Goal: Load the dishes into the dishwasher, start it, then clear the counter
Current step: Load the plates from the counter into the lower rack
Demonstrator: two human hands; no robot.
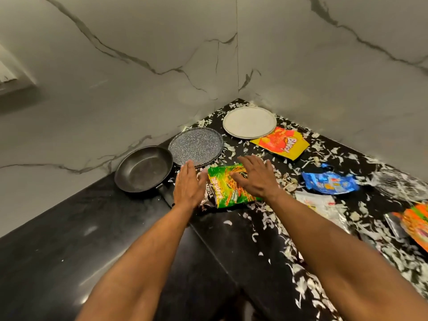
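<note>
A black frying pan [143, 169] sits near the wall on the black counter [69, 246]. Beside it lies a grey speckled plate [195, 147], and a white plate [249, 122] rests in the corner. My left hand [188, 184] is stretched out with straight fingers, its fingertips at the near rim of the speckled plate. My right hand [254, 174] is spread flat over a green snack wrapper [228, 188] and holds nothing.
Wrappers litter the counter: a red and yellow one [281, 143], a blue one [330, 180], a clear one [317, 201] and an orange one [416, 224] at the right edge. White vegetable scraps [273, 221] cover the right side. Marble walls [139, 66] close the corner.
</note>
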